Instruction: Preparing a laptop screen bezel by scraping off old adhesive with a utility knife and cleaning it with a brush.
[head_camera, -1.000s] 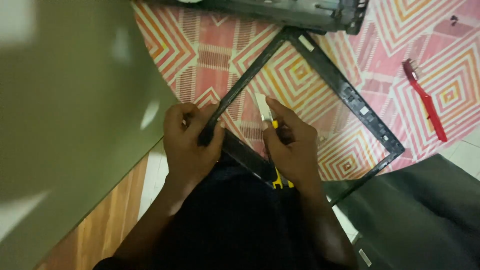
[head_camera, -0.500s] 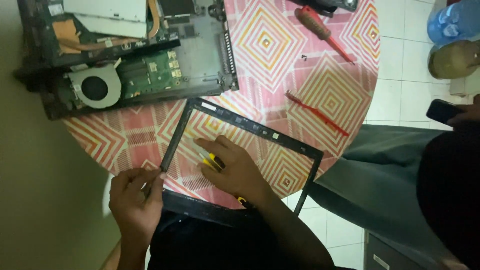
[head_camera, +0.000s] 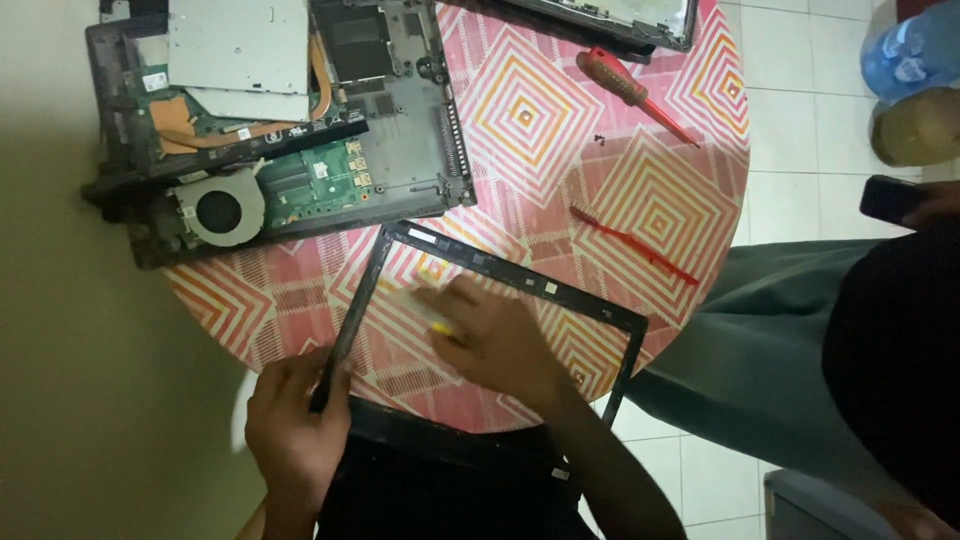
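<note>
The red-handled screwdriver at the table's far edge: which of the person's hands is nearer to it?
Right. The right hand lies inside the black frame, below-left of the screwdriver; the left hand grips the frame's left side, farther away.

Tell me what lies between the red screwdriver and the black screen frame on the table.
In the head view, a thin red pry tool lies between the red screwdriver and the black screen frame; otherwise bare patterned tablecloth.

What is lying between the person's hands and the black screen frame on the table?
Nothing visible. The left hand already grips the black screen frame at its left side, and the right hand, holding a blurred yellow tool, rests inside the frame on the patterned table.
</note>
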